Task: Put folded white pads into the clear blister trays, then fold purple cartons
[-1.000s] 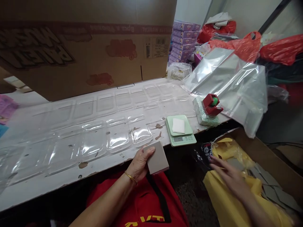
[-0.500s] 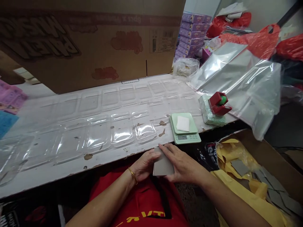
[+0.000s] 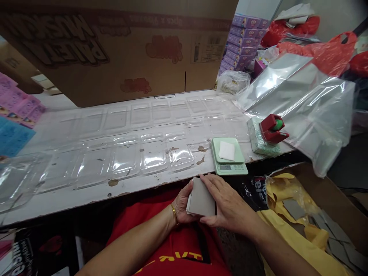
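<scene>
A small stack of grey cardboard cards [image 3: 202, 197] is held between my two hands, just off the table's front edge. My left hand [image 3: 183, 202] grips the stack's left side, thumb along its edge. Across the right side lies my right hand [image 3: 225, 201], its fingers along the far edge and its thumb at the near corner. Beyond the hands stands a pale green digital scale [image 3: 230, 168] with a folded white piece [image 3: 227, 150] on its plate. Rows of clear plastic trays [image 3: 123, 159] lie across the white table [image 3: 161, 180].
A large cardboard box [image 3: 115, 65] stands at the back. A red tape dispenser [image 3: 271, 128] rests on a wrapped block at the right, beside clear plastic bags [image 3: 310, 103]. Below right, an open carton holds yellow paper [image 3: 283, 226] and grey cards [image 3: 339, 234]. Purple boxes [image 3: 243, 42] are stacked behind.
The view has shifted a little, so the table things sit further right. The cards in my hands have tilted slightly, and their edges show more fanned at the left.
</scene>
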The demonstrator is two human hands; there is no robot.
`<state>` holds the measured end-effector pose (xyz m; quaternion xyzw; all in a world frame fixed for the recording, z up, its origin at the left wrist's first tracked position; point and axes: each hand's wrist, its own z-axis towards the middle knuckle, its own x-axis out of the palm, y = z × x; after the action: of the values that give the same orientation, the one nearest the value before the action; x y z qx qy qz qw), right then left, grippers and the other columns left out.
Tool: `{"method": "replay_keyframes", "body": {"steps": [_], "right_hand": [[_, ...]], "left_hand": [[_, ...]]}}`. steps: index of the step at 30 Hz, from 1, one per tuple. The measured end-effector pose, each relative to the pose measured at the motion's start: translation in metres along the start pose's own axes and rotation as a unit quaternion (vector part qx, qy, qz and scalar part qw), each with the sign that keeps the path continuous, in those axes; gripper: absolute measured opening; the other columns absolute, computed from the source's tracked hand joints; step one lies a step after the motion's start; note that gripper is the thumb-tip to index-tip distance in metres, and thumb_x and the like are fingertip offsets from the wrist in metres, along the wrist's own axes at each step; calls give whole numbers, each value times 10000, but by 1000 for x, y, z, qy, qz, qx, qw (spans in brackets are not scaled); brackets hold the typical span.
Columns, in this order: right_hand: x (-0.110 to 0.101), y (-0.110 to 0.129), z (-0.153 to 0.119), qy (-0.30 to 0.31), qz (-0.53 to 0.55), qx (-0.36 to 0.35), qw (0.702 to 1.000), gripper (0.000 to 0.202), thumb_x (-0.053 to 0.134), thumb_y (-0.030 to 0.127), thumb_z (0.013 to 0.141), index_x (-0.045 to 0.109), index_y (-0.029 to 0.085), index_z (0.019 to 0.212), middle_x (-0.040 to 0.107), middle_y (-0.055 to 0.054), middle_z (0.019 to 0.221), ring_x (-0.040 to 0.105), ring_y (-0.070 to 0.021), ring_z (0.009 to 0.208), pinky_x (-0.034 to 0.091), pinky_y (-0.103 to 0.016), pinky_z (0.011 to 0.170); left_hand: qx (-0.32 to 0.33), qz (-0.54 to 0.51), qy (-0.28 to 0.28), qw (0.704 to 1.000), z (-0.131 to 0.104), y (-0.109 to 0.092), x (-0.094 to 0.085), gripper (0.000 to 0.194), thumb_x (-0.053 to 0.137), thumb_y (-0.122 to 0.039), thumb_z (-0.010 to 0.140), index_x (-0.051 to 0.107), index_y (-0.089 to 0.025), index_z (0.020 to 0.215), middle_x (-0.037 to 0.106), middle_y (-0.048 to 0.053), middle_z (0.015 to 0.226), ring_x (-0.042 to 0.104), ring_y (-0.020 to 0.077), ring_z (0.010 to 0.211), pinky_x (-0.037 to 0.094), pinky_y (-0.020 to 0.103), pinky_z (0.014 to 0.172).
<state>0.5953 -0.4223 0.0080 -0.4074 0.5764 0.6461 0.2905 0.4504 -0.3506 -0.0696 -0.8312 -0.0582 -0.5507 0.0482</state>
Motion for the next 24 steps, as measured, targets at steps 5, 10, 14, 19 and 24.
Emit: {"method": "replay_keyframes", "body": {"steps": [5,10,14,19,24], "right_hand": [[-9,4,3,-19,-40,2,999,861,637,468,650,235,174,1352,360,-127,1302,316,-288,1200,300,-479,1005],[-12,8,6,-21,-49,-5,999,751,596,434,701,282,168,1330,394,-128,1281,364,-276,1170,335,-453,983],[-11,10,10,-41,-15,4,999,727,608,394,687,306,173,1309,405,-120,1277,384,-266,1167,343,-427,985],[-8,7,15,-52,79,26,995,658,614,376,685,366,198,1268,458,-95,1246,446,-236,1123,377,-377,959],[-5,-6,12,-57,211,60,974,603,586,352,731,391,215,1285,439,-80,1301,414,-245,1176,326,-405,995]], "left_hand": [[-6,23,37,999,-1,-10,-5,516,733,-379,563,593,-100,974,688,86,883,612,210,857,382,320,855],[-1,18,63,998,0,-12,-8,519,738,-362,565,594,-83,978,692,91,846,613,214,857,384,316,841],[-11,12,84,996,0,-15,-12,535,736,-347,563,589,-64,992,691,107,839,612,235,861,385,325,822],[-22,5,106,994,-2,-20,-13,415,656,-256,634,590,-67,997,689,111,891,614,240,858,407,352,795],[-8,2,114,993,-3,-23,-9,386,575,-211,682,567,-63,1039,685,124,901,616,234,859,412,375,821]]}}
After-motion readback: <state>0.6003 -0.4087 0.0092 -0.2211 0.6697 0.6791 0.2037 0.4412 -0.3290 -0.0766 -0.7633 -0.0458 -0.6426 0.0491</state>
